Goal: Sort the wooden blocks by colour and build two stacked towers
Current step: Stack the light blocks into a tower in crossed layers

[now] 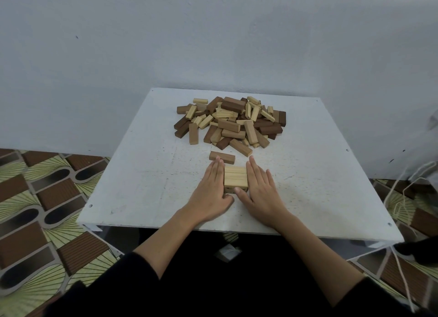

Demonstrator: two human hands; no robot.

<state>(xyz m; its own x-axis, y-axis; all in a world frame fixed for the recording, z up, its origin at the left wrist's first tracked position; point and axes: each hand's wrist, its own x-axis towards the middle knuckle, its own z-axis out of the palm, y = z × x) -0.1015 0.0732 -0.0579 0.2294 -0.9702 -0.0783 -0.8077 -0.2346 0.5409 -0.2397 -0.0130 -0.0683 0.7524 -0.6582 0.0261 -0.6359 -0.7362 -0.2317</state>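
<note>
A low stack of light wooden blocks (pixel 235 177) stands on the white table (pixel 147 174) near its front middle, with three blocks side by side in its top layer. My left hand (pixel 209 188) lies flat against the stack's left side with straight fingers. My right hand (pixel 260 188) presses the right side the same way, its thumb against the front. A single brown block (pixel 221 156) lies just behind my left fingertips. Farther back sits a mixed pile of light and dark blocks (pixel 231 122).
The table stands against a pale blue wall (pixel 213 44). Patterned floor tiles (pixel 35 198) show to the left and right. Thin white cords (pixel 398 198) hang by the table's right edge.
</note>
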